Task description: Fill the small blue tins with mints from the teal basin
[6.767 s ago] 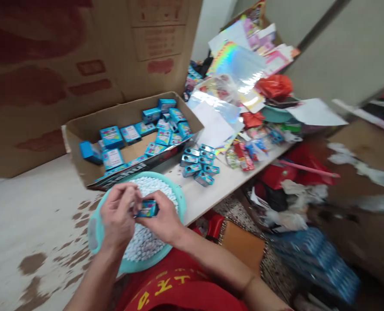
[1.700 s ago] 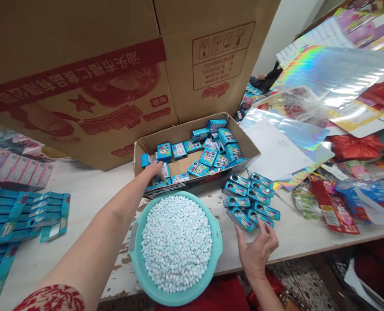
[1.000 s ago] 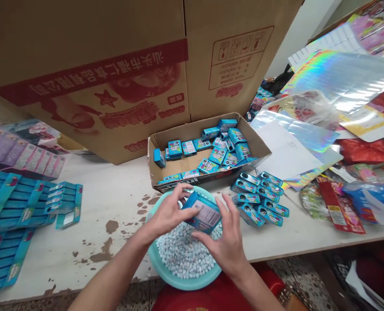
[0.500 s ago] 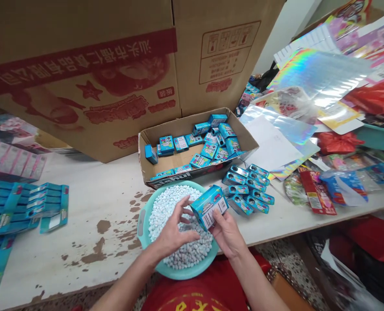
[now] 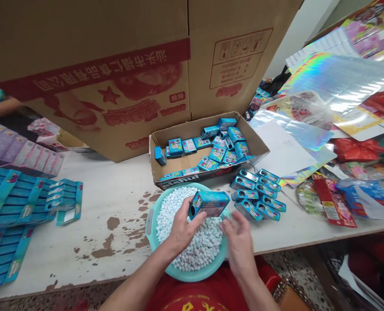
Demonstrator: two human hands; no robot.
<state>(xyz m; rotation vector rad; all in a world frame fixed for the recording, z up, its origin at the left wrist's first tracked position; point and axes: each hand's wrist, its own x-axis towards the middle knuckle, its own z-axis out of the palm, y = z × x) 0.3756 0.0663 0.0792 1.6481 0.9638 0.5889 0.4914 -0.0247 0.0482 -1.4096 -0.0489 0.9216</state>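
Note:
My left hand (image 5: 183, 229) is closed around the end of a small blue candy box (image 5: 213, 203), tilted on its side, with a dark round hole facing left. The box hangs above a turquoise basin (image 5: 151, 244) filled with small white candies (image 5: 195, 252). Over the basin's right rim, my right hand (image 5: 239, 237) is open, slightly blurred, its fingers loosely curled and apart from the box. A cluster of upright blue boxes (image 5: 258, 194) with round holes on top stands just right of the basin.
Behind the basin, a low cardboard tray (image 5: 177, 163) holds several blue boxes. A large carton (image 5: 140, 95) rises behind it. Blue display packs (image 5: 13, 207) lie at left, with pink-and-purple packs (image 5: 20, 149) beyond. Shiny sheets (image 5: 337, 82) and wrappers (image 5: 334, 198) crowd the right. Part of another person's arm (image 5: 2, 107) shows far left.
The blue box has passed from my right hand to my left and turned onto its side. My right hand has let go and moved right. The view has shifted slightly left.

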